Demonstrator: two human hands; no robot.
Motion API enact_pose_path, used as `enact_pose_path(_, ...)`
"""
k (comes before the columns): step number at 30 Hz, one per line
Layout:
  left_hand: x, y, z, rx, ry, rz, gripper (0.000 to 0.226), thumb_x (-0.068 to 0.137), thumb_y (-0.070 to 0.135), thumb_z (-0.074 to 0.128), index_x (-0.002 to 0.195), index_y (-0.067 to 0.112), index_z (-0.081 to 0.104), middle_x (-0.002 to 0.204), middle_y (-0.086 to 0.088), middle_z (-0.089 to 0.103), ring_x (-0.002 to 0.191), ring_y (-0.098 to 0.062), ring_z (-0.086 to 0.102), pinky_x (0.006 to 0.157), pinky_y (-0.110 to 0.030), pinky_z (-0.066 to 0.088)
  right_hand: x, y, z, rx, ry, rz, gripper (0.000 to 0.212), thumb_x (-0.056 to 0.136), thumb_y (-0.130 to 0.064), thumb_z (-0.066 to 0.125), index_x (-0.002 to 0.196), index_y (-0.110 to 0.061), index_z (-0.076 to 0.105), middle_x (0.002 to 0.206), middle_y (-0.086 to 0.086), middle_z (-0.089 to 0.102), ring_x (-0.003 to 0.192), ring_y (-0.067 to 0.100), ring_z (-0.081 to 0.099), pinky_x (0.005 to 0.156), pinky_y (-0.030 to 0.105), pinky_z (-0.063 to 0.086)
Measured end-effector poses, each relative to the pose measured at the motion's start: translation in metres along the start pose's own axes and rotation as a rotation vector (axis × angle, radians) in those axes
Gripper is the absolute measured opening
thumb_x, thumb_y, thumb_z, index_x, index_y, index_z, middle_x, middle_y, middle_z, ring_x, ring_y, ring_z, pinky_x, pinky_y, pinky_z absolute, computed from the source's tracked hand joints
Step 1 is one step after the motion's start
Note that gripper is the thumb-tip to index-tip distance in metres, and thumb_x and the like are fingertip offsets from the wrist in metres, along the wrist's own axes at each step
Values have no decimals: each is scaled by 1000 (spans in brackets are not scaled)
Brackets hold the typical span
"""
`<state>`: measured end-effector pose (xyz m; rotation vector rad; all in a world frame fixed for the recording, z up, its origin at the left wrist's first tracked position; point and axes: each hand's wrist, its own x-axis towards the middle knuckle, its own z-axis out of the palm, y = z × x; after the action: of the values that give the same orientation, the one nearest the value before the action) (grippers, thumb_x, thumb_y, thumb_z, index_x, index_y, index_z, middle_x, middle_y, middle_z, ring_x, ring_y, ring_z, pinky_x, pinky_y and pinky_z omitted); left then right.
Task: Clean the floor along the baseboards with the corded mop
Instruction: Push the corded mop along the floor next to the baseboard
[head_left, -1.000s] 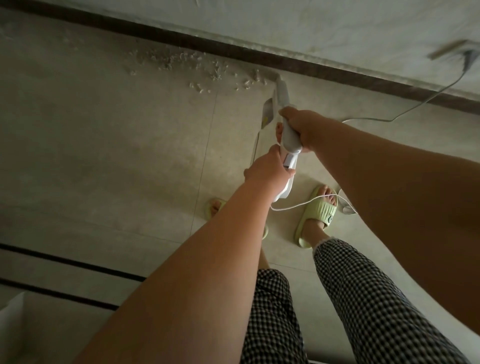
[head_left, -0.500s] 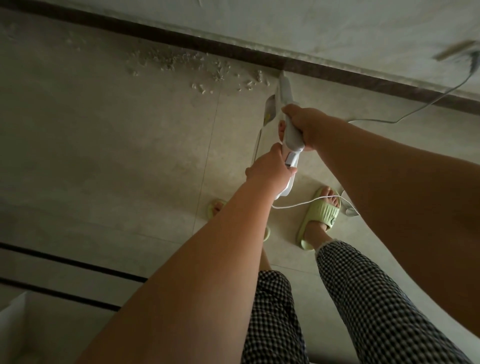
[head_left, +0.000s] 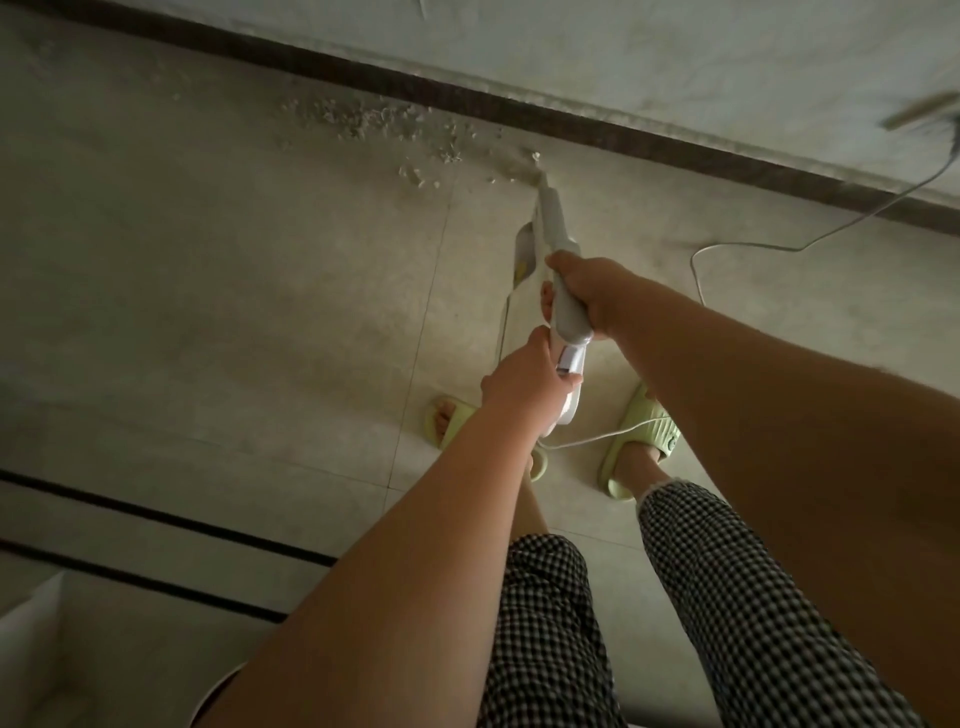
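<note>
The corded mop (head_left: 557, 270), a slim white appliance, slants away from the person, its far tip down among the debris (head_left: 374, 122) just short of the dark baseboard (head_left: 597, 130). The right hand (head_left: 597, 291) wraps its fingers round the upper body of the handle; the left hand (head_left: 524, 382) grips the handle's near end just below, so both hands are clamped on the mop, one just ahead of the other.

To do this stroke well, I judge the tip should stay low and run parallel to the baseboard, working leftward from the grip through the scattered crumbs, with the near hand steering and the far hand pressing down.

The white cord (head_left: 727, 244) leaves the handle's end beneath the left hand, passes in front of the green slippers (head_left: 644, 436), then loops on the tiled floor (head_left: 208, 291) to the right of the grip and rises toward the wall. That loop could snag a foot or drag. A pale box corner (head_left: 31, 623) sits well behind, lower left.
</note>
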<state>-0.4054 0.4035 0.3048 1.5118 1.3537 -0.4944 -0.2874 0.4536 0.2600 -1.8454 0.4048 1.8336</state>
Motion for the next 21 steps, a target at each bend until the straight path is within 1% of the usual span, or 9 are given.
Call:
enact_pose_path(6, -16, -17, -2, 7, -22, -19, 40, 92, 34, 62, 124, 16, 45, 108, -5, 65, 100, -27, 63, 89, -42, 50, -3, 22, 11, 47, -8, 18, 22, 98, -25, 51, 85, -7, 49, 61, 4, 48, 48, 13, 46, 39, 19, 45)
enact_pose_path(9, -22, -25, -1, -7, -23, -35, 42, 91, 35, 62, 125, 17, 44, 111, -4, 65, 103, -27, 62, 91, -42, 49, -5, 30, 17, 26, -19, 30, 22, 97, -24, 52, 84, -7, 49, 61, 5, 48, 49, 14, 46, 39, 19, 46)
enact_pose_path(12, -22, -28, 1, 5, -22, -34, 42, 91, 36, 62, 125, 17, 45, 110, -4, 65, 102, -27, 63, 91, -42, 50, -5, 32, 20, 15, -13, 25, 22, 97, -23, 52, 83, -6, 49, 62, 5, 47, 50, 15, 45, 38, 19, 45)
enact_pose_path(18, -6, -15, -4, 0, -2, -5, 39, 92, 35, 61, 122, 17, 45, 108, -4, 65, 102, -28, 62, 92, -45, 48, 3, 12, 13, -25, 13, -5, 22, 97, -26, 53, 88, -6, 51, 61, 4, 50, 48, 14, 48, 42, 20, 46)
enact_pose_path(21, 4, -6, -10, -1, 9, 18, 41, 92, 35, 61, 125, 17, 44, 111, -6, 65, 103, -29, 62, 92, -45, 48, 4, -4, 11, -44, 15, -32, 22, 97, -27, 52, 95, -5, 50, 62, 5, 51, 48, 14, 49, 43, 21, 46)
